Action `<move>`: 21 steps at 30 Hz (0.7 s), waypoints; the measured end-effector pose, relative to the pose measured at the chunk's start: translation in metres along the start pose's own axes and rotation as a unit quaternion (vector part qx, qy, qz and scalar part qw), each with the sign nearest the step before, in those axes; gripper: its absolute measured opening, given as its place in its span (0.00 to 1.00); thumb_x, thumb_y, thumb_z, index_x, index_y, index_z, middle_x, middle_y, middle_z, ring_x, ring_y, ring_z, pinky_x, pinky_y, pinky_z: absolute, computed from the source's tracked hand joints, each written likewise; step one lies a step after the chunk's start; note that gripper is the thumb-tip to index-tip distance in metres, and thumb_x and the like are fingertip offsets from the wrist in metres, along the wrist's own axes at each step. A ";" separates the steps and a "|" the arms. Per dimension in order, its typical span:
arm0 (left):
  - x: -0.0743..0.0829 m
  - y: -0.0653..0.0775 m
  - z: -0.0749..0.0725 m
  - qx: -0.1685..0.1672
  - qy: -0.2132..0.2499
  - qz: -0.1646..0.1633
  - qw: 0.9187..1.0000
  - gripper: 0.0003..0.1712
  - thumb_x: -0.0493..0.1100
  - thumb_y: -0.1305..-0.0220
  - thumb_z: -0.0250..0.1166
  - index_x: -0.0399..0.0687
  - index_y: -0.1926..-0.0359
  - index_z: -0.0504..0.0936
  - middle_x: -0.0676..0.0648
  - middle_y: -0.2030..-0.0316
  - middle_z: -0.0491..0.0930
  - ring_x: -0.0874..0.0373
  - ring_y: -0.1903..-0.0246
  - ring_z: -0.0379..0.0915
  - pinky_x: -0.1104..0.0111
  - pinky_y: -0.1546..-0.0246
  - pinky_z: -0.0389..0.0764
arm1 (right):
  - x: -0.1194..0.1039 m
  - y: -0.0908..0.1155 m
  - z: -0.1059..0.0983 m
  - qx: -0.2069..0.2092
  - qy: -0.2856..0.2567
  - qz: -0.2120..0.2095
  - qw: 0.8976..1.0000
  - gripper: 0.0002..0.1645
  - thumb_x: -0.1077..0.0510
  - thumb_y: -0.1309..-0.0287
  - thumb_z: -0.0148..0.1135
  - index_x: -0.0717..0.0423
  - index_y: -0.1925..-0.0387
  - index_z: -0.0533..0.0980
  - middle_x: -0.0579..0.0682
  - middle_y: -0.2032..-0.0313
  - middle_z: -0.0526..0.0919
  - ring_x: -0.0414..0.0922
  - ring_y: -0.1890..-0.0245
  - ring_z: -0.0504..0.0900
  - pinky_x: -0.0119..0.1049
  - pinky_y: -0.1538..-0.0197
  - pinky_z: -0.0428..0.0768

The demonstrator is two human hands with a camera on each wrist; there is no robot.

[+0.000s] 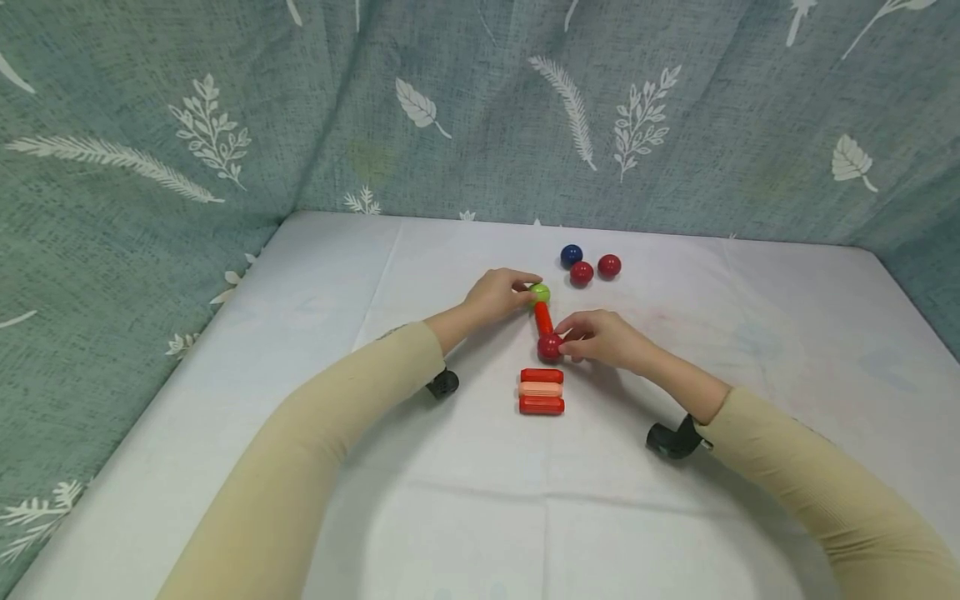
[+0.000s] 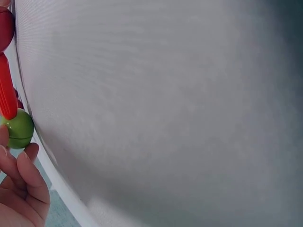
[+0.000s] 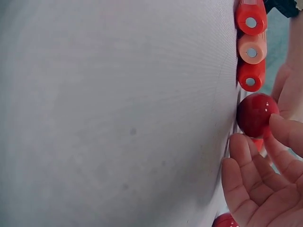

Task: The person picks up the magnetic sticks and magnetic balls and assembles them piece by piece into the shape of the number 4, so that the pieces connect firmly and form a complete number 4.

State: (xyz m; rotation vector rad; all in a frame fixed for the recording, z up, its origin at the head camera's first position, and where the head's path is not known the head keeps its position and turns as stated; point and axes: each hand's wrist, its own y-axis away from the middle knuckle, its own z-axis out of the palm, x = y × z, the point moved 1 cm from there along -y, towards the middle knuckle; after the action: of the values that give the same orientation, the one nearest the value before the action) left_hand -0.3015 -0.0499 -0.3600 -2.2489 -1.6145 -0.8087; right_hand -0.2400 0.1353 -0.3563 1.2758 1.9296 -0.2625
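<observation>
My left hand (image 1: 497, 293) holds a green ball (image 1: 540, 293) between thumb and fingers, at the far end of a red ribbed rod (image 1: 543, 318). At the rod's near end my right hand (image 1: 606, 337) pinches a glossy red ball (image 1: 550, 347). Rod and balls lie in a line on the white cloth. In the left wrist view the rod touches the green ball (image 2: 20, 128). The right wrist view has the thumb against the red ball (image 3: 256, 115), with the rod mostly hidden behind it.
Nearer the person lie two red rods (image 1: 542, 406) with a peach rod (image 1: 540, 389) between them, side by side. Beyond the hands sit a dark blue ball (image 1: 572, 256) and two red balls (image 1: 581, 274). A patterned green curtain (image 1: 480, 108) hangs behind the white-covered table (image 1: 480, 517).
</observation>
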 end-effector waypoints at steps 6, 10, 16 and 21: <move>0.000 0.003 -0.002 -0.001 0.002 0.001 1.000 0.24 0.47 0.37 0.58 0.54 0.39 0.71 0.45 0.49 0.78 0.54 0.45 0.68 0.62 0.43 0.66 | 0.000 -0.002 0.001 -0.002 -0.004 0.007 1.000 0.19 0.59 0.43 0.60 0.61 0.50 0.74 0.56 0.60 0.82 0.44 0.68 0.78 0.34 0.61 0.77; -0.002 0.007 -0.004 0.006 0.002 -0.003 1.000 0.26 0.48 0.38 0.59 0.55 0.38 0.70 0.45 0.52 0.79 0.54 0.49 0.71 0.62 0.47 0.69 | -0.001 -0.001 0.001 -0.003 -0.004 0.010 1.000 0.19 0.58 0.43 0.60 0.60 0.50 0.74 0.56 0.60 0.82 0.44 0.68 0.78 0.35 0.60 0.78; -0.002 0.021 -0.006 0.010 0.001 0.008 1.000 0.17 0.48 0.39 0.60 0.53 0.48 0.77 0.47 0.59 0.80 0.56 0.59 0.73 0.64 0.56 0.72 | -0.001 0.000 0.001 -0.003 -0.003 0.010 1.000 0.19 0.58 0.43 0.60 0.60 0.51 0.74 0.56 0.61 0.82 0.45 0.68 0.78 0.34 0.61 0.78; 0.002 0.040 0.000 -0.035 0.015 0.037 0.999 0.13 0.47 0.41 0.63 0.52 0.55 0.80 0.50 0.61 0.81 0.58 0.59 0.73 0.68 0.62 0.73 | 0.000 0.001 0.001 -0.003 -0.007 0.006 1.000 0.18 0.58 0.43 0.60 0.61 0.51 0.74 0.55 0.63 0.82 0.45 0.69 0.78 0.34 0.62 0.77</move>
State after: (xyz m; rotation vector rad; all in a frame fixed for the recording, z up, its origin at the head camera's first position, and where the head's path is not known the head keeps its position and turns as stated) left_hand -0.2636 -0.0627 -0.3546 -2.3180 -1.5040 -0.8879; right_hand -0.2387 0.1346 -0.3568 1.2770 1.9104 -0.2579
